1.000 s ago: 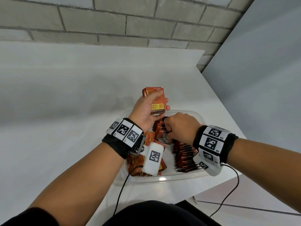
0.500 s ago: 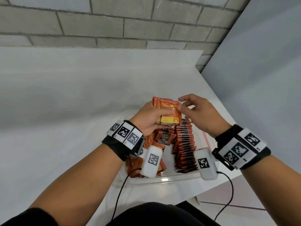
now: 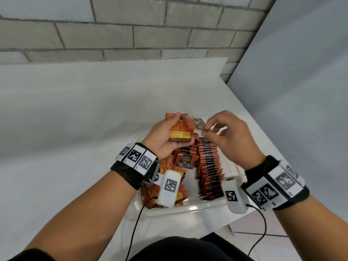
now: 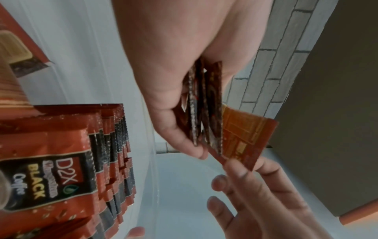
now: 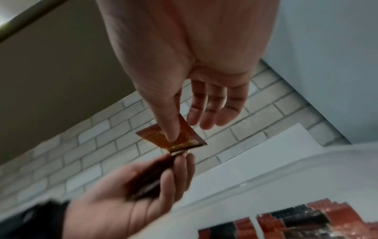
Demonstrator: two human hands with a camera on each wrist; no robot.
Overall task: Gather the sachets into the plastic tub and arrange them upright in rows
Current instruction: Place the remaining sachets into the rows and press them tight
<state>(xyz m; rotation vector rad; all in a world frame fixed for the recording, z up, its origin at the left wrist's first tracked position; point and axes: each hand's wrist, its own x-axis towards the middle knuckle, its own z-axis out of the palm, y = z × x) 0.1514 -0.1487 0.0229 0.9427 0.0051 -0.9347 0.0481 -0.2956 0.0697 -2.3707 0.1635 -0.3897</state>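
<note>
A clear plastic tub point(image 3: 188, 210) sits on the white table in front of me. Along its right side, orange-and-black sachets point(image 3: 209, 166) stand upright in a row; loose sachets point(image 3: 169, 168) lie jumbled on its left. Above the tub's far end, my left hand point(image 3: 163, 136) grips a small stack of sachets point(image 3: 181, 132), seen edge-on in the left wrist view point(image 4: 204, 105). My right hand point(image 3: 206, 129) pinches a single sachet point(image 5: 184, 137) between thumb and forefinger, right beside the stack, with the other fingers spread loose.
The table's right edge point(image 3: 263, 140) runs close beside the tub, with floor below it. A red-edged clear strip point(image 3: 239, 170) lies just right of the tub. A brick wall closes the back. Wrist camera cables hang over the front edge.
My right hand has come up out of the tub, reached the stack in my left hand and now pinches one sachet. The left hand has kept its hold on the stack.
</note>
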